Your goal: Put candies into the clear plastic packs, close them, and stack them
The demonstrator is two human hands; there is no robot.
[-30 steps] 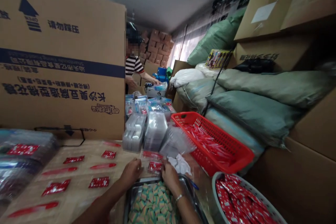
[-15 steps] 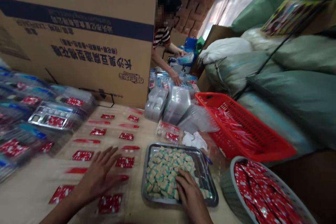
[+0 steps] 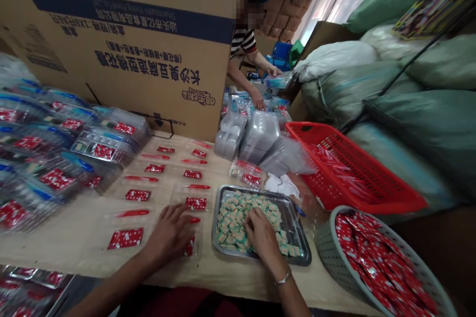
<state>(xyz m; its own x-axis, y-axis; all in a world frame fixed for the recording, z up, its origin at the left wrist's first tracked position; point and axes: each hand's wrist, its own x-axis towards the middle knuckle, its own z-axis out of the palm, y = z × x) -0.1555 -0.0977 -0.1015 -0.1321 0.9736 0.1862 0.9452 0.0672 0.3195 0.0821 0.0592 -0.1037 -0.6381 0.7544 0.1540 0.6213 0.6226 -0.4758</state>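
My right hand is over a dark metal tray, its fingers curled together into a heap of small cream-and-teal square pieces. What lies between the fingertips is hidden. My left hand, slightly blurred, has its fingers stretched out over the nearest clear plastic blister tray. A red packet with white marks and part of a red plastic stick show beside and under it. More clear trays lie in two columns, each with a red packet and a red stick.
A large cardboard box stands behind the trays. Filled packs are stacked at left. A red basket and a grey basket of red packets stand at right. Across the table, a person handles packs near stacked clear trays.
The view has shifted, showing more of the table's near edge. My left hand has moved right over the nearest tray. My right hand's fingers have drawn together in the heap.
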